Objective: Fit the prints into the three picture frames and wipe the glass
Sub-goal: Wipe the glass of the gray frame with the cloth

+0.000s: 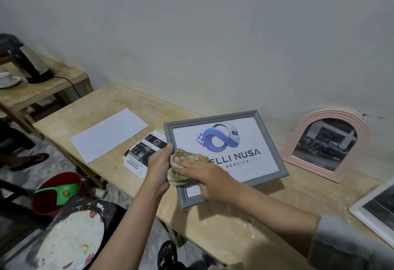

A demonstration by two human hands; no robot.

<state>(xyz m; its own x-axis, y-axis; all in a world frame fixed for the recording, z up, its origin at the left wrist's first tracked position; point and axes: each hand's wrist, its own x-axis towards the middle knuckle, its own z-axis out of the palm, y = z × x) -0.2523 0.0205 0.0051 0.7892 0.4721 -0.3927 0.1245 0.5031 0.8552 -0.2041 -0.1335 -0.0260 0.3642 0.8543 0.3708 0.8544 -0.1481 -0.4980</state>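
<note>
Near the wooden bench's [223, 223] front edge, the grey picture frame [270, 139] gets wiped: right hand [210, 179] presses the green cloth [181, 167] flat on the glass, left hand [158, 163] grips its left side. Next I'd sweep rightward across the logo print [226, 142].

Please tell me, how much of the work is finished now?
All three frames hold prints: the grey frame, the pink arched frame against the wall, the white frame at right. In hand: the right hand presses a cloth on the grey frame's glass; the left hand steadies it. Whether the others are wiped, I cannot tell.
</note>
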